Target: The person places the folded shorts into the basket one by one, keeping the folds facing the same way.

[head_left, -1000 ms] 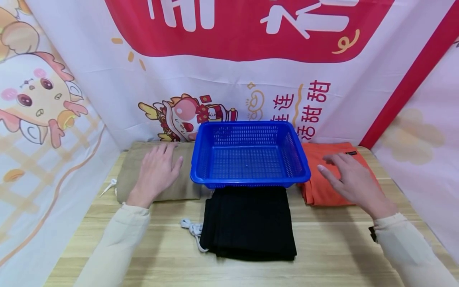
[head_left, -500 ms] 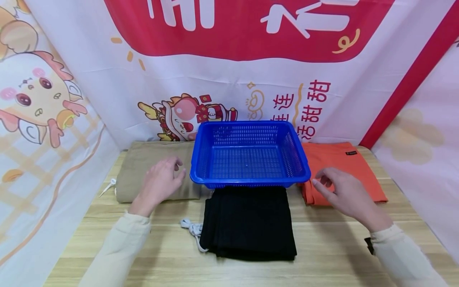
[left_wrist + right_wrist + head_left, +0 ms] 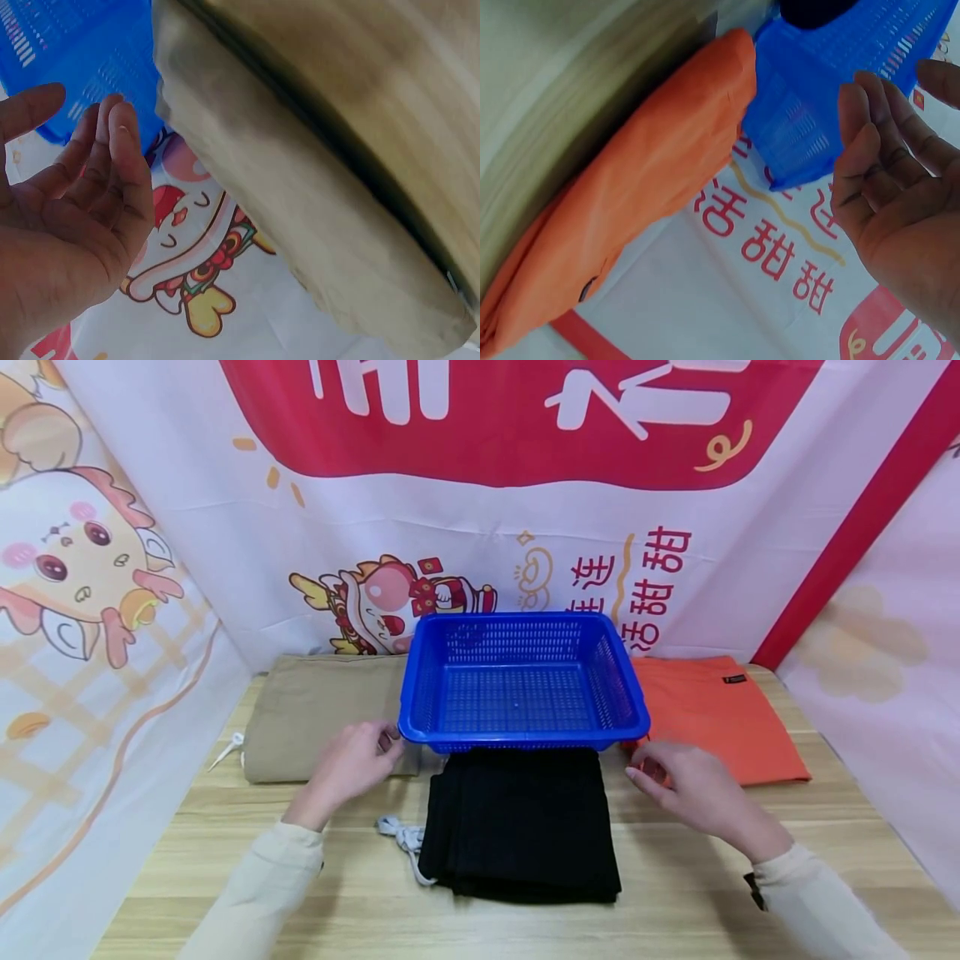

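My left hand (image 3: 349, 772) hovers over the front right part of a folded khaki garment (image 3: 315, 706), its fingertips by the front left corner of a blue plastic basket (image 3: 525, 741). Loosely bent fingers (image 3: 129, 154) hold nothing in the left wrist view. On the other side, my right hand (image 3: 701, 793) is at the front left corner of a folded orange garment (image 3: 712, 718), close to the basket's right corner. Its relaxed fingers (image 3: 855, 165) are also without a grip. Between the hands lie folded black drawstring trousers or shorts (image 3: 528, 827), against the basket's front.
Grey-white knotted cord (image 3: 402, 837) sticks out left of the black garment, and a white cord (image 3: 228, 750) beside the khaki one. Behind the wooden table (image 3: 360, 902) hangs a printed white and red cloth (image 3: 510, 510), with more printed cloth at both sides.
Both hands have come nearer to me and inward, from above the khaki and orange garments to the basket's front corners. Their fingers have bent more. The basket and garments stay put.
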Available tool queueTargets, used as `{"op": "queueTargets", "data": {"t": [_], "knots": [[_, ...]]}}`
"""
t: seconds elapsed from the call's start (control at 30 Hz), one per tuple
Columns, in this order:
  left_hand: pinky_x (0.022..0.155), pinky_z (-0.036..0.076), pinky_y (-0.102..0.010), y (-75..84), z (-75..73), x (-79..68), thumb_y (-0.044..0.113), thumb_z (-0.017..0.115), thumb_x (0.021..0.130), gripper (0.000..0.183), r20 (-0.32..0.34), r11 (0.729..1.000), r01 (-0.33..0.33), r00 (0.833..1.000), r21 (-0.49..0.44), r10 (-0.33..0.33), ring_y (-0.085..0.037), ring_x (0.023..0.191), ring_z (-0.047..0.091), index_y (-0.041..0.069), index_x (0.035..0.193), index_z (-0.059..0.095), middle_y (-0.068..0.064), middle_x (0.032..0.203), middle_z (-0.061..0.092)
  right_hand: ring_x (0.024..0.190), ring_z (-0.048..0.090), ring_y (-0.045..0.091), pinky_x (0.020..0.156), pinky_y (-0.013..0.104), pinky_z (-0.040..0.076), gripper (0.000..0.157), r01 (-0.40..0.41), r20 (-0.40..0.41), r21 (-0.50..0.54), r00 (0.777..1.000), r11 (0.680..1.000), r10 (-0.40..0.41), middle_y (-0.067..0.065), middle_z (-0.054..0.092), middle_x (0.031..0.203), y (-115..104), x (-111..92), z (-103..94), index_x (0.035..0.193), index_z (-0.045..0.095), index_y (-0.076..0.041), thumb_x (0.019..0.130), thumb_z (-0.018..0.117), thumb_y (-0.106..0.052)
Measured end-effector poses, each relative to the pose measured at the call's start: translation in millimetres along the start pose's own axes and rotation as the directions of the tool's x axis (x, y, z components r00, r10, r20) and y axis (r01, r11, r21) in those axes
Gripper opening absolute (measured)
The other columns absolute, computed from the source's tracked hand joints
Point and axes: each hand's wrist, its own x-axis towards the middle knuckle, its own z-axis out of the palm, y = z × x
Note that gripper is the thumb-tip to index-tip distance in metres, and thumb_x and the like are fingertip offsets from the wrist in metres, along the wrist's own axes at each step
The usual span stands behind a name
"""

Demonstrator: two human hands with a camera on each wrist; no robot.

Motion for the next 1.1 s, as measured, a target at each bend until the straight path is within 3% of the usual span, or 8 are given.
{"op": "queueTargets", "data": {"t": [0.13,0.3,0.57,0.8,1.0,1.1], "knots": [[0.06,0.048,-0.03,0.7,9.4,-2.4,0.025,0.063,0.088,0.014,0.028,0.999,-0.022,0.999,-0.036,0.023,-0.011,0.067,0.057,0.012,0.088,0.065,0.003,0.076,0.063,0.063,0.051,0.007,0.054,0.023,0.042,0.018,-0.021,0.057,0.022,0.998,1.0,0.019,-0.014,0.052,0.071,-3,0,9.2,0.093,0.064,-0.018,0.088,0.064,-0.035],[0.062,0.048,-0.03,4.8,19.2,-4.9,0.027,0.063,0.089,0.016,0.086,0.997,-0.002,0.996,-0.081,0.009,-0.011,0.068,0.057,0.012,0.091,0.067,0.003,0.078,0.063,0.059,0.05,0.005,0.052,0.022,0.042,0.025,-0.057,0.135,0.069,0.99,0.996,0.047,-0.013,0.054,0.071,-7,2,20.1,0.101,0.065,-0.01,0.089,0.064,-0.032],[0.059,0.046,-0.03,14.0,36.5,-7.2,0.033,0.059,0.092,0.021,0.151,0.989,0.027,0.988,-0.149,-0.004,-0.01,0.063,0.055,0.015,0.087,0.068,0.007,0.071,0.06,0.057,0.051,0.003,0.051,0.023,0.044,0.034,-0.133,0.201,0.135,0.974,0.982,0.104,-0.011,0.057,0.072,-11,5,33.7,0.107,0.061,-0.009,0.09,0.062,-0.038],[0.05,0.038,-0.031,21.2,46.0,-6.5,0.046,0.049,0.095,0.033,0.191,0.984,0.032,0.982,-0.176,0.002,-0.013,0.055,0.047,0.019,0.081,0.063,0.006,0.06,0.05,0.05,0.048,0.008,0.046,0.026,0.039,0.029,-0.226,0.246,0.17,0.952,0.959,0.181,-0.007,0.054,0.064,-13,9,40.9,0.09,0.056,-0.014,0.091,0.057,-0.043],[0.046,0.033,-0.03,28.5,49.3,-6.1,0.06,0.041,0.092,0.051,0.241,0.984,0.076,0.97,-0.162,-0.036,-0.013,0.05,0.042,0.017,0.067,0.053,0.005,0.056,0.042,0.044,0.039,0.009,0.042,0.025,0.03,0.034,-0.288,0.261,0.192,0.936,0.938,0.234,-0.006,0.042,0.054,-15,14,45.9,0.079,0.051,-0.013,0.091,0.057,-0.044],[0.052,0.04,-0.033,33.0,52.5,-4.8,0.062,0.041,0.09,0.053,0.243,0.982,0.089,0.969,-0.166,-0.047,-0.015,0.058,0.051,0.014,0.078,0.06,0.002,0.064,0.052,0.045,0.039,0.01,0.043,0.025,0.03,0.037,-0.309,0.27,0.202,0.93,0.93,0.25,-0.006,0.04,0.053,-16,16,49.3,0.074,0.051,-0.013,0.091,0.057,-0.045]]}}
